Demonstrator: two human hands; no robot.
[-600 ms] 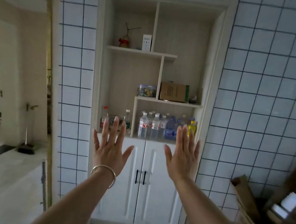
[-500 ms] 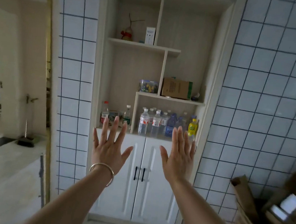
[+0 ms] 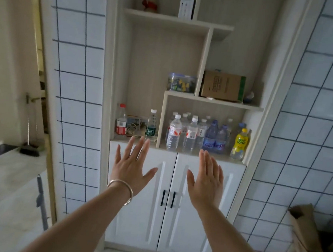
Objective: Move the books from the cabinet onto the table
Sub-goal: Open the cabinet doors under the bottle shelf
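Note:
A white cabinet (image 3: 142, 221) with two closed doors and two black handles (image 3: 168, 198) stands straight ahead, under open shelves. No books show; the inside of the cabinet is hidden. My left hand (image 3: 132, 168), with a bangle on its wrist, is raised flat in front of the left door, fingers spread, holding nothing. My right hand (image 3: 207, 182) is raised the same way in front of the right door, above and right of the handles, also holding nothing. Neither hand touches the doors as far as I can tell.
Several water bottles (image 3: 193, 135) stand on the shelf above the doors. A cardboard box (image 3: 222, 86) and a clear container (image 3: 181, 83) sit one shelf higher. Brown cardboard (image 3: 305, 240) leans at the lower right. A doorway (image 3: 2, 89) opens on the left.
The view has come closer to the cabinet and tilted down. Both hands stay raised and spread, now lower against the doors, with the right hand turned slightly edge-on.

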